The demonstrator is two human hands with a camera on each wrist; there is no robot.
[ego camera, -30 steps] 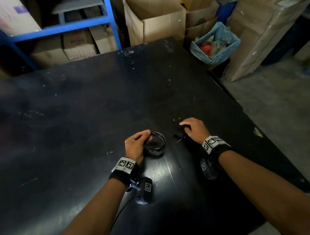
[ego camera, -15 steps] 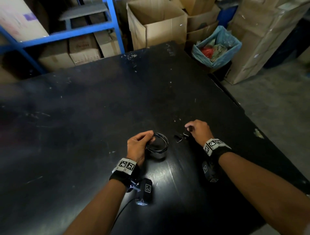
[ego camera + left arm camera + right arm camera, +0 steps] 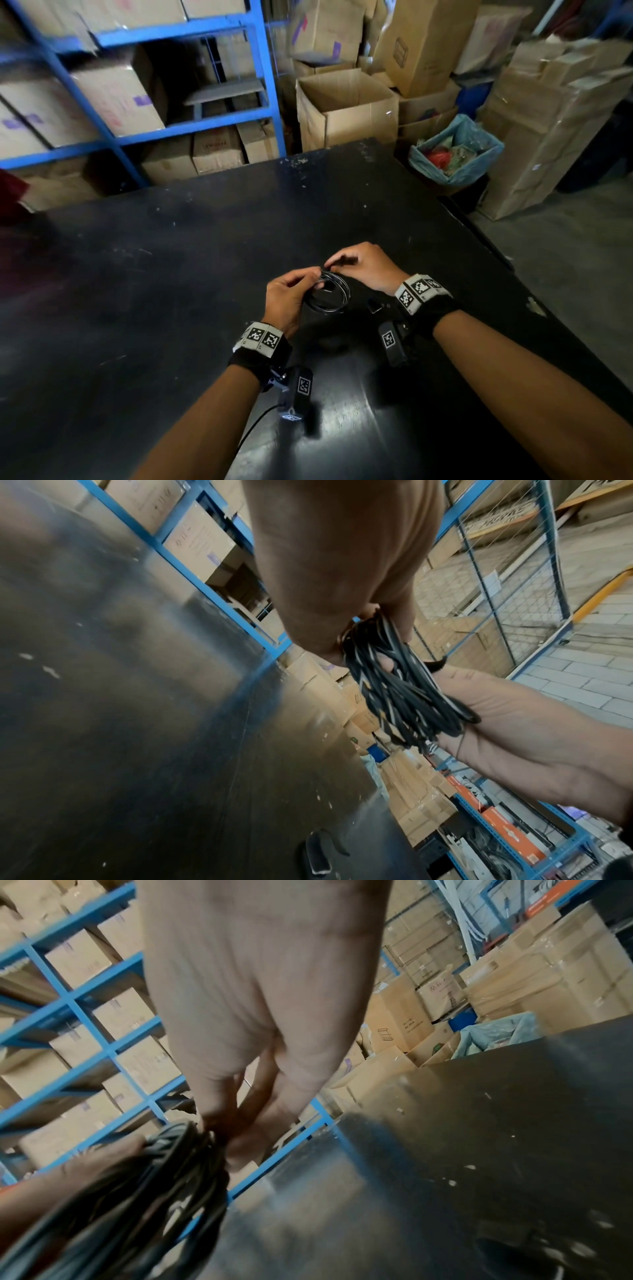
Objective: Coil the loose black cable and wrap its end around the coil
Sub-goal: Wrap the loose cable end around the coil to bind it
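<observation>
My left hand (image 3: 286, 298) pinches the coil (image 3: 329, 297) just above the desk (image 3: 171, 308) and my right hand (image 3: 363, 265) pinches its end at the top; if either grip loosens, I think the loops will spring open.

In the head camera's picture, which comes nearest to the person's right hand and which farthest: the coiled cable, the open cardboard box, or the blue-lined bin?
From the right hand:
1. The coiled cable, right at its fingertips, also gripped by the left hand.
2. The blue-lined bin, off the table's far right corner.
3. The open cardboard box, behind the table's far edge, looks slightly farther, though close to the bin's range.
</observation>
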